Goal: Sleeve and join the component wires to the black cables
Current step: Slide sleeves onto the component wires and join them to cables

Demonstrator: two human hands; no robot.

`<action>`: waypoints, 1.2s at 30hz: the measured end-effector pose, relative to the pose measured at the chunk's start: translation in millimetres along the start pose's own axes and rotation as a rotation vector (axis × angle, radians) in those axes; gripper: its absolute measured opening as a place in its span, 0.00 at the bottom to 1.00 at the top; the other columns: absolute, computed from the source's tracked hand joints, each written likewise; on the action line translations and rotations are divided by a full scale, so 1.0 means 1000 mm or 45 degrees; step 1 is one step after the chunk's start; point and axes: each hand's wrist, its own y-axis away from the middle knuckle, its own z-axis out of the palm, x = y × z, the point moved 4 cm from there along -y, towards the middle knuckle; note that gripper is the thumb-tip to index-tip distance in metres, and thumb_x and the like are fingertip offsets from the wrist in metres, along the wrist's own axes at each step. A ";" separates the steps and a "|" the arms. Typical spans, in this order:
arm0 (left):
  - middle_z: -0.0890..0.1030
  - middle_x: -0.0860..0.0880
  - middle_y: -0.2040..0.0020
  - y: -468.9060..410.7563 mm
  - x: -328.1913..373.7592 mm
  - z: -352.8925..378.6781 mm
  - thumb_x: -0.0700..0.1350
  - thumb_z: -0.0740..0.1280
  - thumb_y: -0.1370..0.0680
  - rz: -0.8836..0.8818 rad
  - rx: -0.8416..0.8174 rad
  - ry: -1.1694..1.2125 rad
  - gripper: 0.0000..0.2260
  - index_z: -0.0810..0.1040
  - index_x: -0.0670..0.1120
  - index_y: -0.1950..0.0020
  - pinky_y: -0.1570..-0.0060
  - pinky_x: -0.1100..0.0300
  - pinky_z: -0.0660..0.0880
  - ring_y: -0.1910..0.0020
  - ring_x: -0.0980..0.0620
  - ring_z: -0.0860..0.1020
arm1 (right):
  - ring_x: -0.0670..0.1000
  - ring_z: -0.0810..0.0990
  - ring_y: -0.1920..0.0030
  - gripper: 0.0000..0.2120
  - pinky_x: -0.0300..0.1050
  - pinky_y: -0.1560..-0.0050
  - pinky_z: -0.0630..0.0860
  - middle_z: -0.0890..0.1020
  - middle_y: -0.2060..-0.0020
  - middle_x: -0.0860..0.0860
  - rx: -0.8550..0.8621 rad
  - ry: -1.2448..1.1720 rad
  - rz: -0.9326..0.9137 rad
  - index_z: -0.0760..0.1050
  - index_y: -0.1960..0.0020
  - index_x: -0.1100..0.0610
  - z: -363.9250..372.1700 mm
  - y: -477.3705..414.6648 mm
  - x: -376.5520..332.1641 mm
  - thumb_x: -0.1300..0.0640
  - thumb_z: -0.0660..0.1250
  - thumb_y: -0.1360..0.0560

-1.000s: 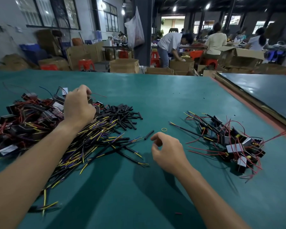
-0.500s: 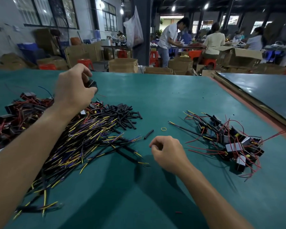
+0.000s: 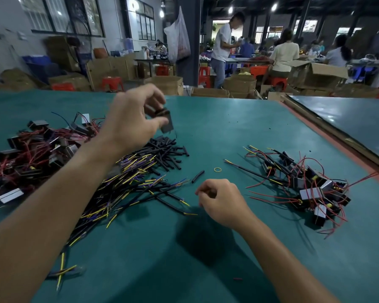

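Left hand [image 3: 131, 119] grips a small black boxy component with a grey face [image 3: 165, 122], pinched between thumb and fingertips and held in the air above the far end of the heap of short black sleeve tubes [image 3: 164, 152]. It is motion-blurred, so its leads can't be made out. Right hand [image 3: 219, 200] sits low over the green tabletop [image 3: 228, 127] toward the near edge, fingers loosely curled, nothing visible in it. The tangled pile of black box components with red wires [image 3: 31, 154] lies by the left edge. The black cables with yellow and purple stripped ends [image 3: 123, 182] fan out between that pile and the right hand. One loose black sleeve piece [image 3: 198, 176] and a small yellow rubber band [image 3: 217, 169] lie just beyond the right hand. A jumbled pile of components with red wires and black cables mixed together [image 3: 304, 182], probably the finished ones, lies toward the right edge. Step looks like fetching a fresh component, with sleeving not yet begun. To do it well, hold the component by its body, not the wires, and bring it to mid-tabletop with the leads hanging free and pointing at the right hand. The right hand is closest to the loose sleeve piece, so take that first. Thread the sleeve on before joining, then pick one cable by its stripped end. Risk is red leads snagging the pile.
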 end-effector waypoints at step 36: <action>0.76 0.36 0.51 0.043 -0.099 -0.025 0.37 0.59 0.23 -0.582 -0.369 -0.808 0.17 0.65 0.40 0.34 0.54 0.46 0.72 0.56 0.39 0.73 | 0.40 0.73 0.74 0.09 0.36 0.70 0.71 0.84 0.67 0.46 -0.207 0.024 0.034 0.79 0.61 0.50 0.012 0.005 0.003 0.56 0.62 0.26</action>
